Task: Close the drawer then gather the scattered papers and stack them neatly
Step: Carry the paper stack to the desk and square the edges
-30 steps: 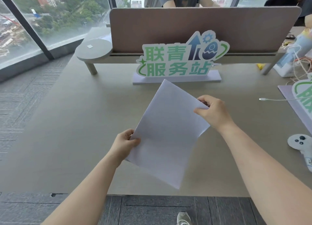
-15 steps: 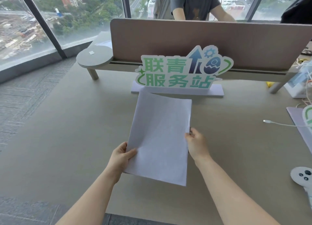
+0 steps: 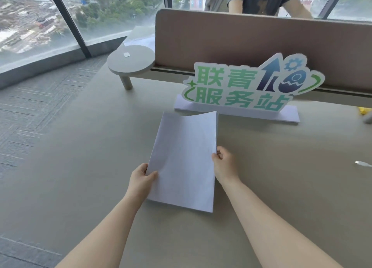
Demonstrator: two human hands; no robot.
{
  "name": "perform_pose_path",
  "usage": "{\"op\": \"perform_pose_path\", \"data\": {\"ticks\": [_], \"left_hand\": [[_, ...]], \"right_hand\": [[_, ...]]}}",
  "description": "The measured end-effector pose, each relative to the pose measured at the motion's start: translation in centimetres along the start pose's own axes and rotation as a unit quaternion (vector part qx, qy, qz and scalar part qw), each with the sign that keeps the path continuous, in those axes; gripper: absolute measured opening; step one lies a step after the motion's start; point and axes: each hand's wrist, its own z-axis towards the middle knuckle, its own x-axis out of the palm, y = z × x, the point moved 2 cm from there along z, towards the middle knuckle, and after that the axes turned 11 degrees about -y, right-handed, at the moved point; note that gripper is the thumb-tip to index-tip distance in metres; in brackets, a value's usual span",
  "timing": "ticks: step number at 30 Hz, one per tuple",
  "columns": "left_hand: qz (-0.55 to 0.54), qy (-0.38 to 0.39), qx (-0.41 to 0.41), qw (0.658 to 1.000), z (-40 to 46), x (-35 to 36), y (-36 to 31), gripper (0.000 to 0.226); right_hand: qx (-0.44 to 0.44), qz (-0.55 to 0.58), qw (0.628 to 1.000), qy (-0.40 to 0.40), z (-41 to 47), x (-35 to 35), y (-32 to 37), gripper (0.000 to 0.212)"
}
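A white stack of papers [image 3: 184,159] is held over the grey desk [image 3: 80,167], long side pointing away from me, its far edge slightly curled. My left hand [image 3: 141,180] pinches the stack's lower left edge, thumb on top. My right hand [image 3: 224,164] grips the right edge at mid-height. The stack's near edge looks close to the desk surface; whether it touches I cannot tell. No drawer is in view.
A green and blue sign on a white base [image 3: 249,86] stands just beyond the papers. Behind it runs a brown divider panel [image 3: 261,40] with a round shelf [image 3: 129,63] at its left end. A white cable end [image 3: 362,163] lies at the right. A person stands behind the divider.
The papers turned from a diagonal tilt to square with me and came lower toward the desk. My right hand slid from the top corner to the right edge.
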Motion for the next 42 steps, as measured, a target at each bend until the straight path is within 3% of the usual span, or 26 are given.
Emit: {"op": "perform_pose_path", "data": {"ticks": [8,19,21,28,42], "left_hand": [[0.036,0.006,0.018,0.999,5.5,-2.2,-1.4,0.023],[0.138,0.005,0.012,0.990,8.4,-2.7,-1.7,0.027],[0.168,0.001,0.020,0.986,8.6,-2.6,-1.9,0.019],[0.301,-0.008,0.084,0.950,8.7,-2.9,-1.9,0.023],[0.320,-0.068,0.126,0.937,8.8,-3.3,-1.8,0.014]], "right_hand": [[0.022,0.012,0.999,-0.022,2.2,5.1,1.2,0.013],[0.007,-0.082,0.994,-0.077,2.9,6.6,1.2,0.014],[-0.002,-0.109,0.990,-0.090,2.8,6.6,1.2,0.015],[-0.013,-0.198,0.972,-0.126,2.8,6.7,1.1,0.016],[-0.014,-0.234,0.962,-0.138,3.2,6.4,0.6,0.014]]}}
